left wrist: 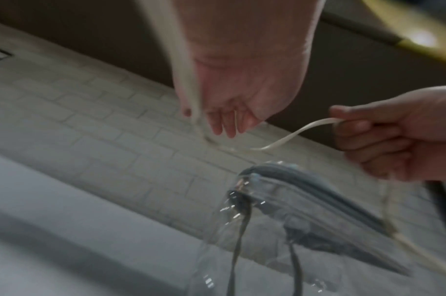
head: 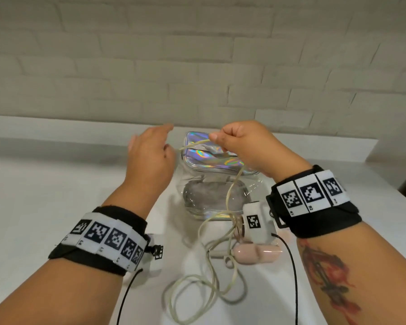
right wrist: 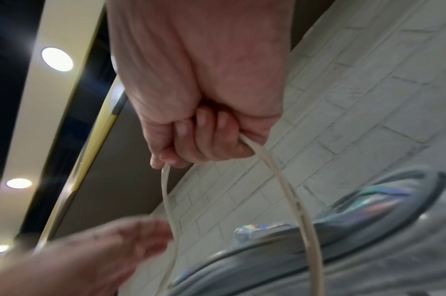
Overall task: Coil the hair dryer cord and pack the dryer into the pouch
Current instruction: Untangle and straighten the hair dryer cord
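Observation:
My right hand (head: pixel 230 141) is raised over the pouch, fist closed round a loop of the cream cord (head: pixel 230 195). In the right wrist view the curled fingers (right wrist: pixel 204 140) grip the cord (right wrist: pixel 287 190), which hangs down on both sides. My left hand (head: pixel 150 146) hovers just left of it, fingers straight and blurred. The cord (left wrist: pixel 189 86) runs past its palm (left wrist: pixel 232 112), and no finger curls round it. The pink hair dryer (head: pixel 256 253) lies on the table under my right wrist. The clear pouch (head: pixel 211 200) with a holographic top stands behind it.
Loose loops of cord (head: pixel 197 289) lie on the white table (head: pixel 56 184) in front of the dryer. A white brick wall (head: pixel 197 66) rises close behind the pouch. The table's right edge (head: pixel 384 188) is near my right wrist.

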The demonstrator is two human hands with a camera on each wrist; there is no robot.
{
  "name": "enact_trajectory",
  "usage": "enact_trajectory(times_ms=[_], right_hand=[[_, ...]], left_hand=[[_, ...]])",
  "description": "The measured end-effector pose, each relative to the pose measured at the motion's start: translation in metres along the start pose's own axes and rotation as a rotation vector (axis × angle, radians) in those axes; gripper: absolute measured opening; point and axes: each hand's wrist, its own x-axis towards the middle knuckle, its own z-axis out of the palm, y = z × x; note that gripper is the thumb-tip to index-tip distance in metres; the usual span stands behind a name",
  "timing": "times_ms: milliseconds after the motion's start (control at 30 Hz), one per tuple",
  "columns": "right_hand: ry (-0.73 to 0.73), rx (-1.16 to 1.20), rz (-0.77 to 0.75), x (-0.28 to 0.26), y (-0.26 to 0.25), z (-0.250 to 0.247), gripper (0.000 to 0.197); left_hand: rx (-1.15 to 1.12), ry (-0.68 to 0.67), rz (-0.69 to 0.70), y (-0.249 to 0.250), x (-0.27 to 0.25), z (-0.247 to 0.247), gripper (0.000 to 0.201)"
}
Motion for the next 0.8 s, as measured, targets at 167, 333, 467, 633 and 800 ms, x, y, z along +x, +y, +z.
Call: enact_trajectory(times_ms=[167, 333, 467, 633, 800], right_hand=[[-0.066, -0.05, -0.063, 0.005, -0.017, 0.011, 0.037], [-0.111, 0.177, -0.063, 0.004, -0.016, 0.012, 0.034], [-0.107, 0.342, -0.039, 0.0, -0.007, 0.012, 0.034], [-0.1, 0.339, -0.017, -0.003, 0.004, 0.012, 0.034], [-0.072, 0.384, 0.026, -0.005, 0.015, 0.001, 0.035]], left_hand=[[-0.242, -0.19, 0.165, 0.049, -0.002, -0.004, 0.029], [-0.426, -0.208, 0.048, 0.04, 0.001, -0.006, 0.029], [-0.486, -0.05, -0.096, 0.022, 0.005, -0.012, 0.036], [-0.551, 0.061, -0.225, 0.0, 0.003, -0.02, 0.038], [-0.591, 0.202, -0.353, -0.016, -0.001, -0.031, 0.043]])
